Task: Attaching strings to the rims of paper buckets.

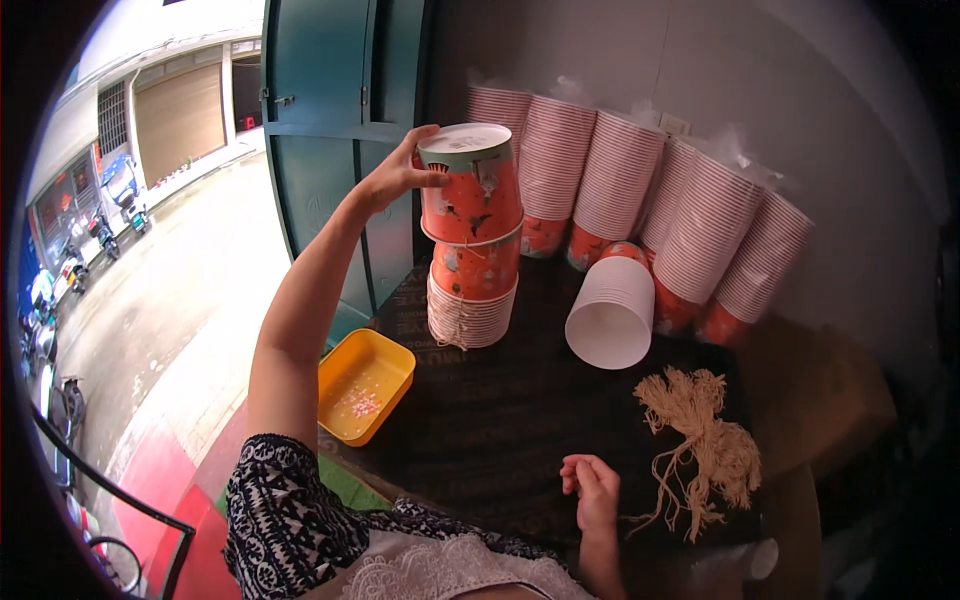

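An orange-red patterned paper bucket is upside down on top of a stack of similar upturned buckets. Around its upper end wrap the fingers and thumb of my left hand, near its pale round base. Cord handles hang along the stack's nested rims. My right hand hovers over the table's near side, its fingers curled with nothing visible in them. To the right of that hand lies a bundle of beige cords. A single bucket rests on its side, white mouth toward me.
Tall nested bucket stacks in clear plastic line the wall. A yellow tray with small pale pieces sits at the left edge of the dark table. A clear cup-like object is near right. A green door stands behind left.
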The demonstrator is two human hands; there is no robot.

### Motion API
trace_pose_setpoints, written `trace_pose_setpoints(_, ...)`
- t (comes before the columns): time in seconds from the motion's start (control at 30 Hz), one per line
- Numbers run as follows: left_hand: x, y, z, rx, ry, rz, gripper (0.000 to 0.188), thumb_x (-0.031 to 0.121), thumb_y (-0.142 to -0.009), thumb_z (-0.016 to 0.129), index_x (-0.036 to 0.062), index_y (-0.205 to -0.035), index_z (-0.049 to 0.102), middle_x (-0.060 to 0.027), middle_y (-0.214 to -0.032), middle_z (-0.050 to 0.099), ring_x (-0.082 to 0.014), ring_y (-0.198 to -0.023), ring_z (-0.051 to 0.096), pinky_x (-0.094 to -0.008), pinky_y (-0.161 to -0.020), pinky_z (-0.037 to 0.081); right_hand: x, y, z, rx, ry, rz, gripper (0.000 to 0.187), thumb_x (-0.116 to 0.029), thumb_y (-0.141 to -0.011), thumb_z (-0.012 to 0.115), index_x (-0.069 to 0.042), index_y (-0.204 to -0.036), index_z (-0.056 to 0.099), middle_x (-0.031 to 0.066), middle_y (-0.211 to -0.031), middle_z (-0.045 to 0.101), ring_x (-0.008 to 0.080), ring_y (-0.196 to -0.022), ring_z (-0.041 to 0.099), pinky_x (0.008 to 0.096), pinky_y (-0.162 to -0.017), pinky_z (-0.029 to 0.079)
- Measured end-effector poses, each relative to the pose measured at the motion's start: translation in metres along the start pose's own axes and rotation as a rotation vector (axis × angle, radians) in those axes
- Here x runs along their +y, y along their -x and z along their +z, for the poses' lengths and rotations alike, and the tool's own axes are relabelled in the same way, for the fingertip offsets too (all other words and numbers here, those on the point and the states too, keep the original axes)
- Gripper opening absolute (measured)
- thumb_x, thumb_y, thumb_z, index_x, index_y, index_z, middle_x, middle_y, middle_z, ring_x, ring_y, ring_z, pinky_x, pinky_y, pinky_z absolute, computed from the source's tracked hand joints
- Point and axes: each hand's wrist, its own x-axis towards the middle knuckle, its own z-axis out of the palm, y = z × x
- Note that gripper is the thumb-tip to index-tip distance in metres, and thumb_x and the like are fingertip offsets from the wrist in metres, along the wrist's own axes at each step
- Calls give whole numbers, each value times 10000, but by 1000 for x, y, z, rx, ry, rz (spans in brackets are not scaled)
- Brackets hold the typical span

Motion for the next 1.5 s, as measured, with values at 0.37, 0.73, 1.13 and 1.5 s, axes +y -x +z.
trace_pose_setpoints(0.37,-21,-10,7,-101,-106,-167,1184,354,-593,875,119,-1536,199,-279,-1547,201,-435,-1417,262,-559,-1156,242,1,2,-1,24,52,16,203,-126,-974,525,34,-970,649,77,-803,640,111,-621,548,237,-566,437)
trace_pose_setpoints(0.73,-7,16,54,78,-679,55,568,315,-699,845,5,-1100,589,-203,-1144,611,-334,-1023,636,-385,-839,520,3,-2,-2,39,93,1,200,-122,-975,517,29,-979,648,73,-805,637,108,-617,541,230,-565,430)
trace_pose_setpoints(1.13,-16,-11,20,-121,-274,81,260,98,-754,796,-30,-921,643,-115,-944,679,-199,-892,658,-311,-812,535,5,0,-3,58,79,14,187,-110,-973,522,28,-989,648,71,-807,643,102,-612,539,229,-569,436)
trace_pose_setpoints(1.5,-23,-3,18,-185,-431,-29,176,139,-849,736,21,-896,614,-192,-1210,639,-313,-1146,610,-442,-988,503,7,-1,-2,64,97,1,185,-116,-974,529,25,-984,650,70,-800,638,103,-615,537,230,-569,433)
